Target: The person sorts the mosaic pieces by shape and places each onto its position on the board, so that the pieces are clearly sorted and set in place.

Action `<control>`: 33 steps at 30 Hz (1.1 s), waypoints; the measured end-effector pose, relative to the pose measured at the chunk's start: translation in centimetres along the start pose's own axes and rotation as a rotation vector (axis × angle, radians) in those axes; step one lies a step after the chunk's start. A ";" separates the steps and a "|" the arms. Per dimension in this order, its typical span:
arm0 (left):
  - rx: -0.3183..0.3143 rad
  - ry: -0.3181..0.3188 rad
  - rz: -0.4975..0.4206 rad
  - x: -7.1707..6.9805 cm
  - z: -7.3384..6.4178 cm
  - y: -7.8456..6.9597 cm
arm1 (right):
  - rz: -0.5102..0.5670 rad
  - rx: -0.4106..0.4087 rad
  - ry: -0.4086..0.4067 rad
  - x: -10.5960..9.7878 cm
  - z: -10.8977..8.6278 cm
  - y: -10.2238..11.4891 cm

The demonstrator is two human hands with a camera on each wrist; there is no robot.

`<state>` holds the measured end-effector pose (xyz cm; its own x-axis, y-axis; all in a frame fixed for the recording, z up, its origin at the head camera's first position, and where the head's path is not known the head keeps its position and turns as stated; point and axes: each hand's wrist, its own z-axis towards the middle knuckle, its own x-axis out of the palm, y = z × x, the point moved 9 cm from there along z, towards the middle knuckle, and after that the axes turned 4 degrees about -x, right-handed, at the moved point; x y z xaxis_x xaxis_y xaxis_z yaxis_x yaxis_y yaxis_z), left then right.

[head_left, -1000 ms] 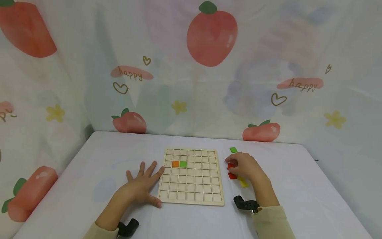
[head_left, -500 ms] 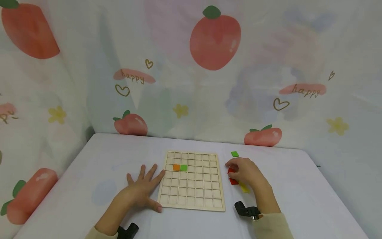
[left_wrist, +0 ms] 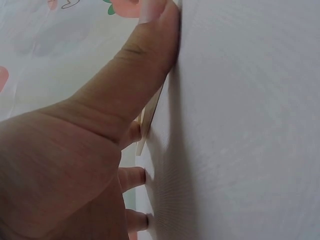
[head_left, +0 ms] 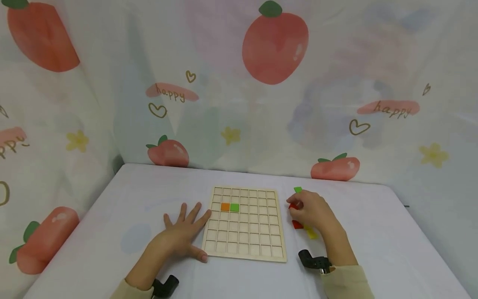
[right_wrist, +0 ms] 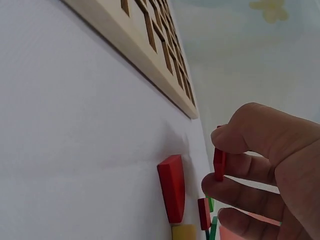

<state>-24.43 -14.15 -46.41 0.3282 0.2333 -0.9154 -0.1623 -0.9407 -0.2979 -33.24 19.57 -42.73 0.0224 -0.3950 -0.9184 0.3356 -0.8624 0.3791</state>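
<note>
One board (head_left: 244,250) lies on a table (head_left: 89,257). The left hand (head_left: 182,236), fingers spread wide, touches its left edge; right of it, the right hand (head_left: 310,209) pinches a red tile (right_wrist: 219,164) above the table, near a second red tile (right_wrist: 172,190) and a yellow tile (head_left: 311,234).

Left fingers (head_left: 193,212) splay wide while right fingers (right_wrist: 245,193) curl into a pinch.

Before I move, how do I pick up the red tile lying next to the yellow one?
I'd come from above and pinch the red tile by its near and far edges. It lies flat on the table, and the yellow tile sits close by its side away from the board, so those edges look easier.
</note>
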 end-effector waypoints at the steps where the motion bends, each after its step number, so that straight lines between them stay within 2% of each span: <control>1: -0.003 0.000 0.000 -0.1 0.0 0.0 | 0.000 -0.010 -0.011 -0.2 0.1 0.3; 7: -0.031 0.009 0.006 -0.1 0.1 0.3 | -0.016 -0.067 -0.048 -0.6 0.5 1.8; 11: -0.038 0.014 0.000 -0.1 0.0 0.5 | 0.004 -0.069 -0.039 -0.4 0.3 2.4; 20: -0.020 0.012 -0.006 -0.2 -0.2 0.6 | 0.032 -0.119 -0.050 -0.7 0.2 3.7; 27: -0.020 0.018 -0.021 0.4 -0.1 0.4 | 0.019 -0.144 -0.056 -0.7 -0.2 4.3; 33: -0.011 -0.001 -0.010 0.5 0.1 0.2 | 0.023 -0.169 -0.085 -1.2 -0.4 4.7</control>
<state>-24.39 -14.24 -46.93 0.3284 0.2433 -0.9127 -0.1487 -0.9409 -0.3044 -31.32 16.12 -39.92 -0.0449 -0.4454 -0.8942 0.4892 -0.7903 0.3690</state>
